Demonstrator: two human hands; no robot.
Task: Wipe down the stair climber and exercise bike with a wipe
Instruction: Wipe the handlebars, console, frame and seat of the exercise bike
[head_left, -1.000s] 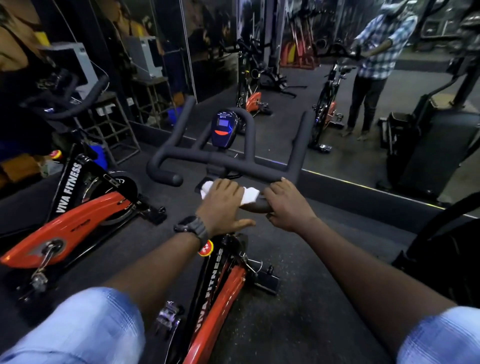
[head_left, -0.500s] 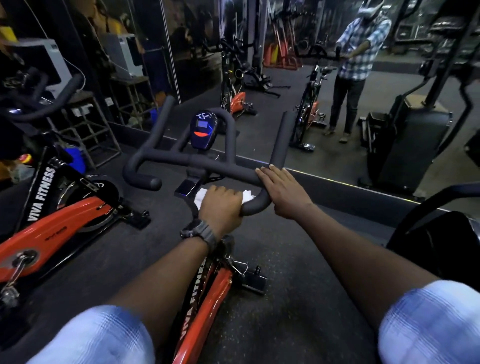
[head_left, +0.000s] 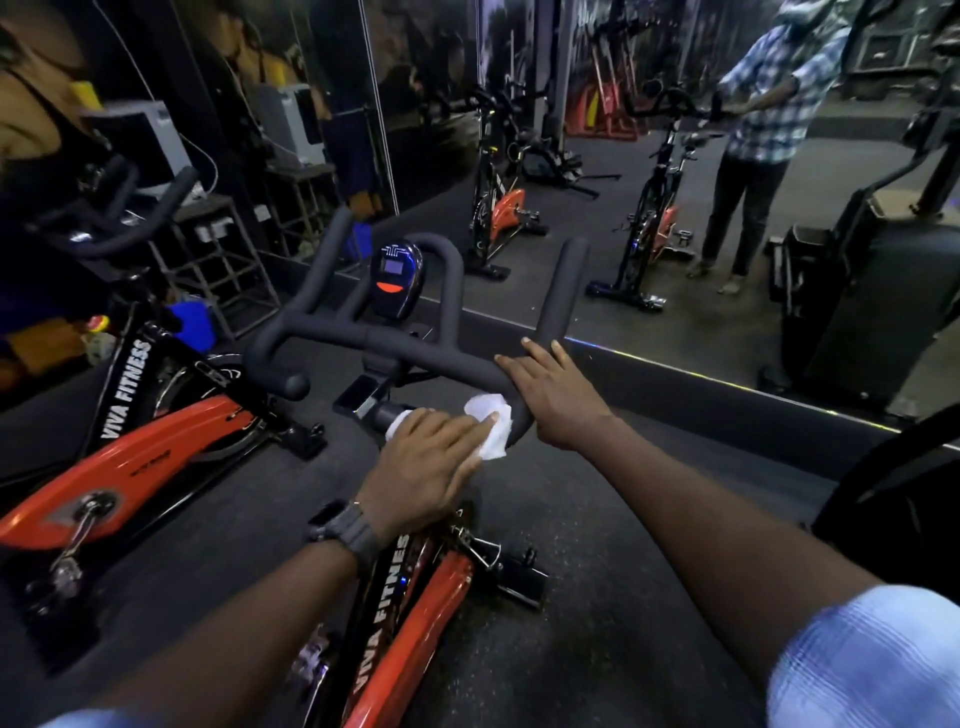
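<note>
An exercise bike with an orange and black frame (head_left: 410, 639) stands right below me, its black handlebar (head_left: 363, 343) carrying a small blue console (head_left: 395, 280). My left hand (head_left: 426, 467) presses a white wipe (head_left: 491, 423) against the near curve of the handlebar, just right of the stem. My right hand (head_left: 553, 392) rests over the bar's right bend, fingers laid flat on it, touching the wipe's edge. A dark stair climber (head_left: 904, 514) shows only partly at the right edge.
A second orange bike (head_left: 130, 457) stands close on the left. A wall mirror (head_left: 675, 208) ahead reflects bikes, a person in a checked shirt and a stair climber. A metal rack (head_left: 218, 260) and blue bin (head_left: 195, 322) sit at left. Dark floor lies in between.
My left hand has slid the wipe rightward along the handlebar toward my right hand. My right hand has shifted further up the bar's right bend.
</note>
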